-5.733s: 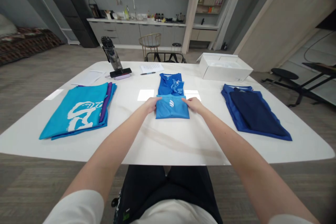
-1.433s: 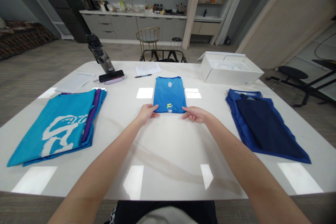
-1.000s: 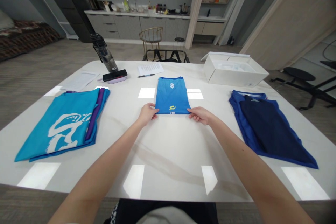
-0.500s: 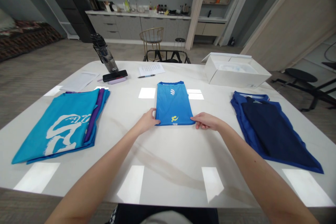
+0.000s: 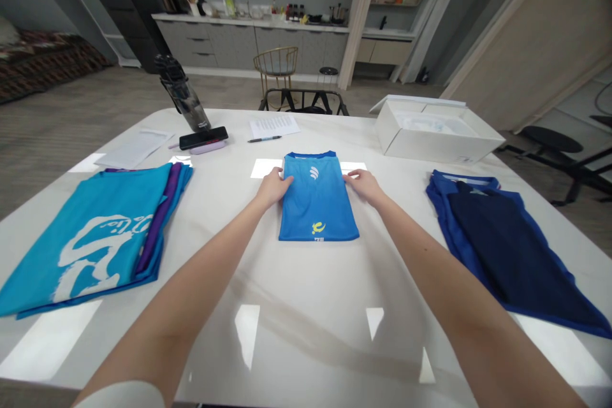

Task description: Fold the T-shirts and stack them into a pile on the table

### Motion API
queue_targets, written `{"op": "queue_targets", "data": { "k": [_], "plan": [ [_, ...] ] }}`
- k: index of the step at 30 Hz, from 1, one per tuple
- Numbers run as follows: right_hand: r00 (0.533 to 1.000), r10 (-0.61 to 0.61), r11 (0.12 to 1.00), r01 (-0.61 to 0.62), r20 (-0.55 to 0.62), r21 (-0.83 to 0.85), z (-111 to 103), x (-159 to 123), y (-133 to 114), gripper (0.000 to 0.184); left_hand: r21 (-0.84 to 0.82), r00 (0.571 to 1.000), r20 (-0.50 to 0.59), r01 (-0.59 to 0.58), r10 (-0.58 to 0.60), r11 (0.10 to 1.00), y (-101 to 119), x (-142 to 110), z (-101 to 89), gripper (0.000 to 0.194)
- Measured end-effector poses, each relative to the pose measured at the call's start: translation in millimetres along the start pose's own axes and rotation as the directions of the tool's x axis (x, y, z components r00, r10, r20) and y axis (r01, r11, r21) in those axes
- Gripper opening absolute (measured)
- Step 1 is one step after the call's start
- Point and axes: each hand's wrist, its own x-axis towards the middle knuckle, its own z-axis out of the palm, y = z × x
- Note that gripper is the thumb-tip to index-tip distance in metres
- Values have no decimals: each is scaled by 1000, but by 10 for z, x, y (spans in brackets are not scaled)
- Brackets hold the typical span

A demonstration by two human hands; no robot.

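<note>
A folded blue T-shirt (image 5: 315,201) lies flat in front of me, its dark blue collar at the far end. It bears a white logo near the collar and a yellow mark near the front edge. My left hand (image 5: 274,187) is closed on the shirt's upper left edge, thumb on top of the cloth. At the upper right edge, my right hand (image 5: 366,186) pinches the side of the same shirt; its other fingers are partly hidden.
Folded turquoise and purple shirts (image 5: 95,229) lie at left; a navy and blue pile (image 5: 507,236) at right. Behind stand a handheld vacuum cleaner (image 5: 189,102), papers (image 5: 275,124), a pen (image 5: 264,139) and an open white box (image 5: 430,134). All rest on the white table (image 5: 306,306).
The shirt's lower part was folded over onto its upper part. It has since come nearer to me. My hands have moved from its front corners up to its far sides.
</note>
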Motion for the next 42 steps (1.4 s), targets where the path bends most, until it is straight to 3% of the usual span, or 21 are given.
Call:
{"op": "queue_targets", "data": {
  "k": [3, 6, 10, 14, 19, 21, 23, 26, 28, 30, 33, 36, 39, 42],
  "plan": [
    [982, -141, 973, 114, -125, -202, 102, 366, -74, 38, 95, 999, -43, -16, 21, 995, 50, 376, 64, 53],
    [988, -107, 969, 79, -109, -235, 200, 642, -129, 39, 129, 998, -68, 10, -1, 992, 79, 649, 141, 38],
    [985, -110, 971, 79, -130, -226, 246, 809, -212, 21, 90, 988, -156, 4, 11, 996, 115, 811, 184, 16],
    [957, -194, 974, 162, -216, -158, 183, 916, -314, 20, 25, 954, -239, -178, 178, 984, 163, 908, 142, 21],
    [942, -263, 933, 193, -209, -302, 248, 1026, -378, 28, 223, 941, -299, -94, 160, 970, 226, 986, 227, 32],
    [914, -345, 887, 243, -214, -392, 381, 981, -405, 36, 310, 922, -235, -229, 308, 923, 260, 942, 355, 40],
    [862, -484, 811, 379, -148, -446, 558, 892, -439, 42, 336, 889, -55, -412, 454, 847, 288, 863, 510, 42],
    [820, -569, 706, 529, 69, -470, 814, 756, -473, 49, 350, 880, 128, -471, 457, 809, 278, 738, 699, 47],
    [840, -528, 696, 512, 123, -503, 916, 701, -466, 52, 390, 905, 125, -421, 406, 819, 230, 680, 745, 52],
    [878, -468, 718, 444, 101, -535, 942, 674, -443, 57, 426, 925, 100, -372, 366, 825, 168, 647, 728, 57],
    [922, -381, 758, 354, 68, -548, 884, 643, -399, 67, 450, 949, 82, -309, 306, 838, 91, 609, 652, 64],
    [937, -342, 773, 321, 67, -547, 792, 568, -344, 72, 462, 958, 48, -272, 282, 844, 60, 543, 595, 66],
    [942, -333, 778, 294, 32, -555, 714, 421, -285, 70, 469, 922, 29, -354, 386, 809, 87, 454, 570, 53],
    [894, -444, 717, 392, 56, -576, 676, 227, -261, 60, 404, 854, 183, -517, 488, 754, 177, 362, 574, 39]
  ]
}}
